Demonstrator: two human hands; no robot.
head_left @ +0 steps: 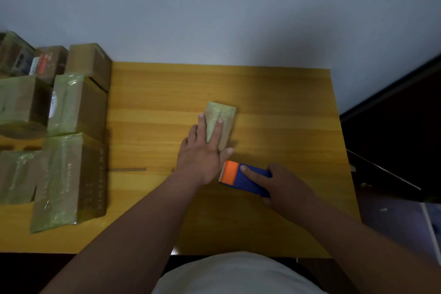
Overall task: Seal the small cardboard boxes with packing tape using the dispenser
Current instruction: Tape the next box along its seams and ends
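A small cardboard box (224, 117), covered in pale tape, lies flat near the middle of the wooden table (274, 102). My left hand (202, 148) rests on it with straight fingers pressing its top, thumb at its near corner. Just below the box, my right hand (284, 186) grips a blue tape dispenser (245, 180) with an orange front end; the index finger lies along its top. The dispenser sits close to the box's near edge, by my left thumb.
Several taped cardboard boxes (71, 174) are stacked along the table's left side, reaching back to the wall. A short strip of tape (128, 169) lies on the table left of my left wrist. The table's right edge drops off to a dark floor.
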